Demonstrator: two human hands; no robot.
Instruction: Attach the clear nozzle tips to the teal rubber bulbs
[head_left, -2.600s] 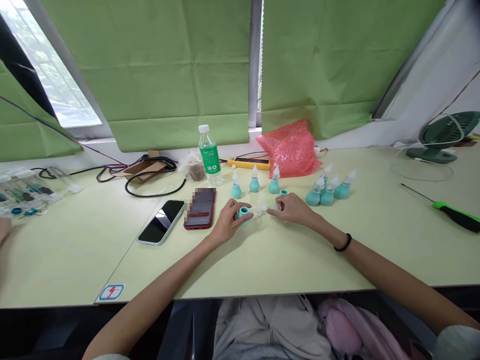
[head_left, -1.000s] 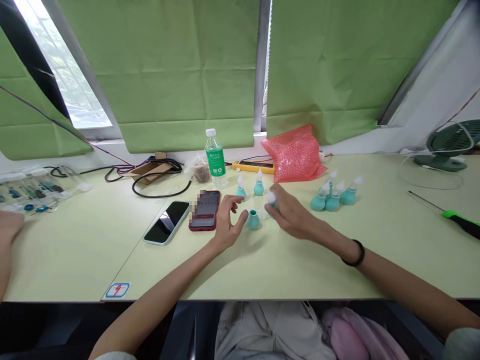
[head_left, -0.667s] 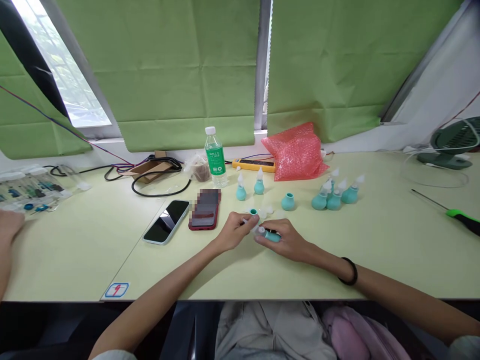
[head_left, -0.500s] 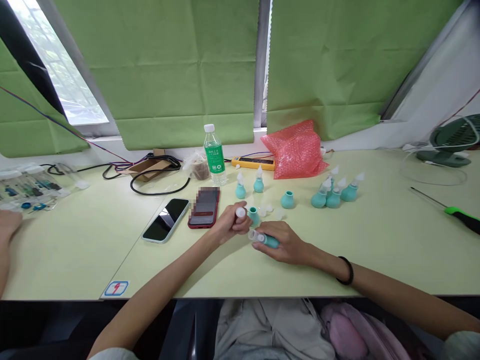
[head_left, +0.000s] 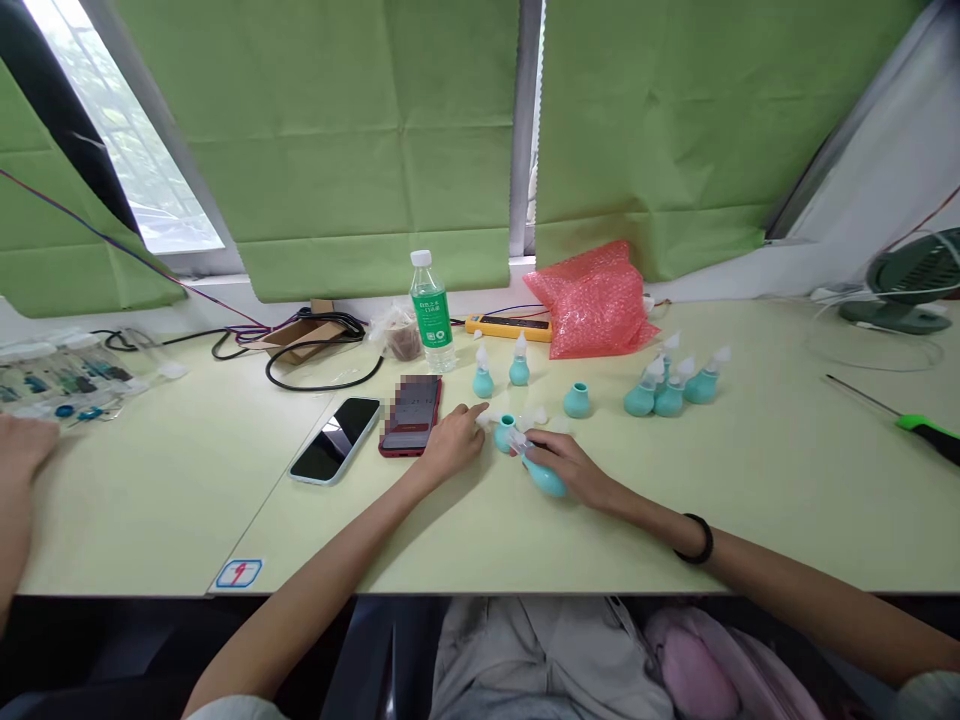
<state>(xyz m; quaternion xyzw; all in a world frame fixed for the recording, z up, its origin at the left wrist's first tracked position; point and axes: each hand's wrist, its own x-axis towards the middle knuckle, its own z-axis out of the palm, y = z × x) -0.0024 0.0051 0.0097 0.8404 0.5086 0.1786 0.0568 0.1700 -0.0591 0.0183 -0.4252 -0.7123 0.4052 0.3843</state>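
Note:
My left hand (head_left: 456, 440) rests low over the table, fingers mostly curled, with a small translucent nozzle tip (head_left: 487, 419) at the fingertips. My right hand (head_left: 568, 462) grips a teal squeeze bulb (head_left: 545, 480), whose clear plastic fitting (head_left: 517, 441) points up and to the left. Just behind that fitting stands an open teal bulb (head_left: 504, 434), partly covered by it. Loose clear pieces (head_left: 534, 416) lie beyond my right fingers. Another open bulb (head_left: 577, 401) stands farther back.
Two bulbs with pointed tips (head_left: 520, 368) stand behind, and several more (head_left: 669, 396) cluster at right. Two phones (head_left: 335, 441), a water bottle (head_left: 433, 318), a red bubble-wrap bag (head_left: 596, 305) and a screwdriver (head_left: 915, 425) lie around. Another person's hand (head_left: 26, 445) is at far left.
My left hand has turned over and lowered, bringing the translucent tip down toward the table. My right hand has tilted the teal bulb, its fitting now pointing higher.

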